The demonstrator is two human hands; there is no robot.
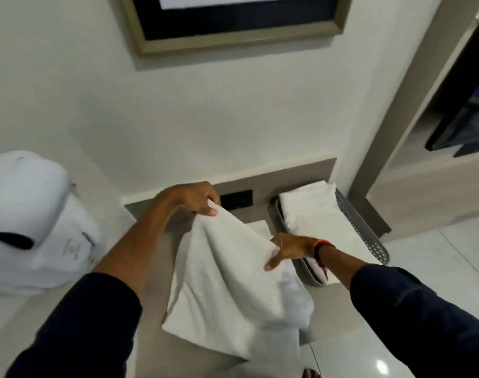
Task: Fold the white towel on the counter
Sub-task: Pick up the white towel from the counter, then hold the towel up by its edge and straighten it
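Observation:
A white towel [227, 282] is lifted above the narrow grey counter [151, 214], hanging in loose folds with its lower edge past the counter's front. My left hand [194, 199] pinches the towel's top corner near the wall. Lower and to the right, my right hand [287, 249] grips the towel's right edge, thumb pointing down. Another piece of white cloth [261, 227] lies flat on the counter behind the towel, partly hidden.
A grey perforated basket [369, 236] with folded white towels [312, 211] sits on the counter's right end. A black wall outlet [238, 199] is on the backsplash. White bedding [33, 219] lies at left. A framed picture [232, 23] hangs above; glossy floor at right.

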